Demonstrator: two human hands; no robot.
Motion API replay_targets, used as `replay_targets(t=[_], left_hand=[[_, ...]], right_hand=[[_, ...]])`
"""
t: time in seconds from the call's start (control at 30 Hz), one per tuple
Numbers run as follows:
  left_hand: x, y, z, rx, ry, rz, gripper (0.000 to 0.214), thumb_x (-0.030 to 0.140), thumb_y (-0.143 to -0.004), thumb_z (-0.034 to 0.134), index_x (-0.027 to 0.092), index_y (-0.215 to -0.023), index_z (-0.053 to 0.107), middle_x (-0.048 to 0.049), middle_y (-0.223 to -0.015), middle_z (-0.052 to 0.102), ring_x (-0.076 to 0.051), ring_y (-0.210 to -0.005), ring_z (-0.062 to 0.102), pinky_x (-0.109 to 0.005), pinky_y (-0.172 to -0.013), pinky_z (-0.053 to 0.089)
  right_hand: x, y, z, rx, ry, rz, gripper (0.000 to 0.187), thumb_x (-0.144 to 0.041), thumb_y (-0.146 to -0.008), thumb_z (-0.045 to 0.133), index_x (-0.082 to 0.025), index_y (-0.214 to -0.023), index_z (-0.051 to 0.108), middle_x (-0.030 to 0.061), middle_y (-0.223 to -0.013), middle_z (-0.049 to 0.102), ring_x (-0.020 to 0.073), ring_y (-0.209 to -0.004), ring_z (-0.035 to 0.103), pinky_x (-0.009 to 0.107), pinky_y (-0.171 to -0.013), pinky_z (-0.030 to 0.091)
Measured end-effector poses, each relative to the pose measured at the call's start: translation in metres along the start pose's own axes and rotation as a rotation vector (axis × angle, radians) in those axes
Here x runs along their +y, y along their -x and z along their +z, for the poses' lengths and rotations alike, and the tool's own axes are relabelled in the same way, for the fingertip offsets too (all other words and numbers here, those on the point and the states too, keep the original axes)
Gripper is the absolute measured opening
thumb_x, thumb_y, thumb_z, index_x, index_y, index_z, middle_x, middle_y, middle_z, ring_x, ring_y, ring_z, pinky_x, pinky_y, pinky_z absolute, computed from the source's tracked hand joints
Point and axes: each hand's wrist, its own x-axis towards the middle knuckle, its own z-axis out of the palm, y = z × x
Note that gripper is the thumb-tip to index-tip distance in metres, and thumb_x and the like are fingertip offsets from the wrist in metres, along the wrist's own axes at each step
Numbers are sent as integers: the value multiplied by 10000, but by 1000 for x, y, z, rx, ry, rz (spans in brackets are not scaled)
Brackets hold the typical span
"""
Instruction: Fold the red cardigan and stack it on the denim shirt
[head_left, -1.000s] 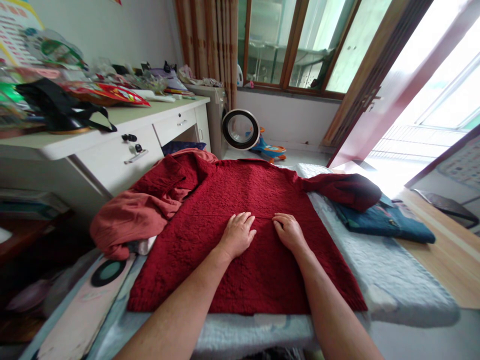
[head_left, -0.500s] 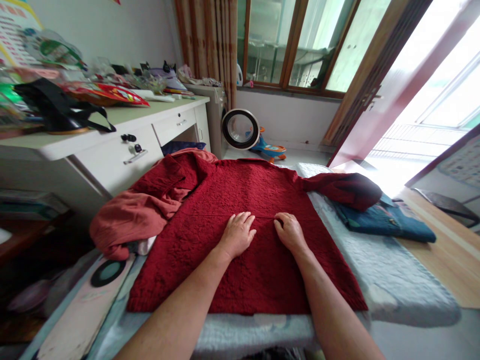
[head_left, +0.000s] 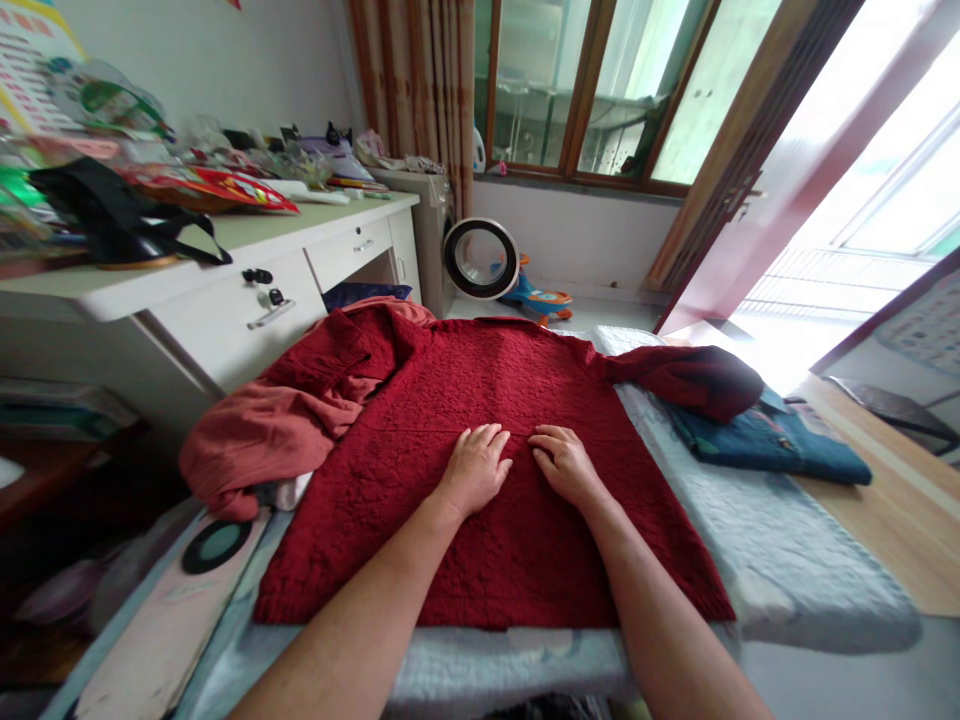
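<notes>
A dark red, textured long-sleeved top [head_left: 495, 370] lies spread out in front of me, its collar end away from me and its hem near my forearms. On its middle my left hand [head_left: 476, 468] rests palm down with the fingers stretched out. My right hand [head_left: 564, 462] lies flat just to the right of it, fingers also extended, with a small gap between the two. The sleeve on the right reaches over folded blue denim clothing [head_left: 780, 445]. At the left, the other sleeve lies over a salmon-coloured garment [head_left: 262, 440].
Under the top is a pale blue blanket [head_left: 810, 570]. A white desk [head_left: 225, 330] with cluttered items stands at the left. Farther back are a washing machine with its round door [head_left: 481, 258] open and a blue-and-orange toy [head_left: 541, 300]. A door [head_left: 720, 230] stands open at the right.
My right hand has slid a little to the left across the top, closer to my left hand. The left hand and the top look unchanged.
</notes>
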Motion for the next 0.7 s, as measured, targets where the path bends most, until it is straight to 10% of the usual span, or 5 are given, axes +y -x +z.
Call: replay_targets(t=[0.7], left_hand=[[0, 0, -1, 8, -8, 11, 428, 313, -923, 515, 182, -1330, 514, -103, -1392, 530, -252, -1295, 456, -458, -1124, 303]], right_hand=[[0, 0, -4, -14, 76, 72, 252, -249, -897, 545, -201, -1055, 734, 89, -1182, 666, 243, -1113, 567, 396, -1012, 427]])
